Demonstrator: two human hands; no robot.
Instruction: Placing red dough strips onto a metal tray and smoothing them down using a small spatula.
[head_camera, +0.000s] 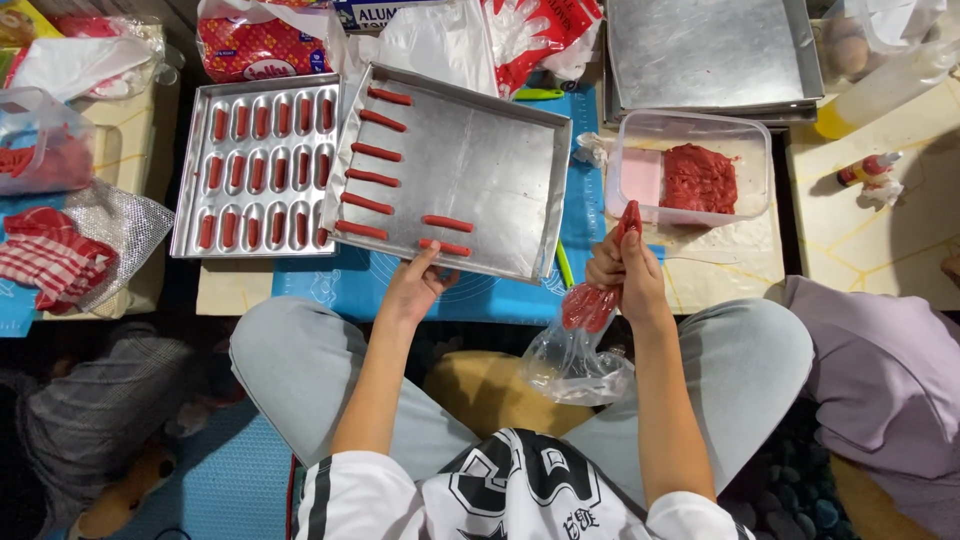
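Gripping the flat metal baking tray (470, 165) edge with my left hand (415, 285), my right hand (622, 272) squeezes a clear plastic piping bag of red paste (590, 305) beside it.

Single head view; looks steeply down, close, over lap toward table (740, 262), seemingly.

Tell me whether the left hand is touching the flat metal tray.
Touching. The head view shows the left hand gripping the near edge of the flat metal tray, thumb lying on its rim beside the piped red strips.
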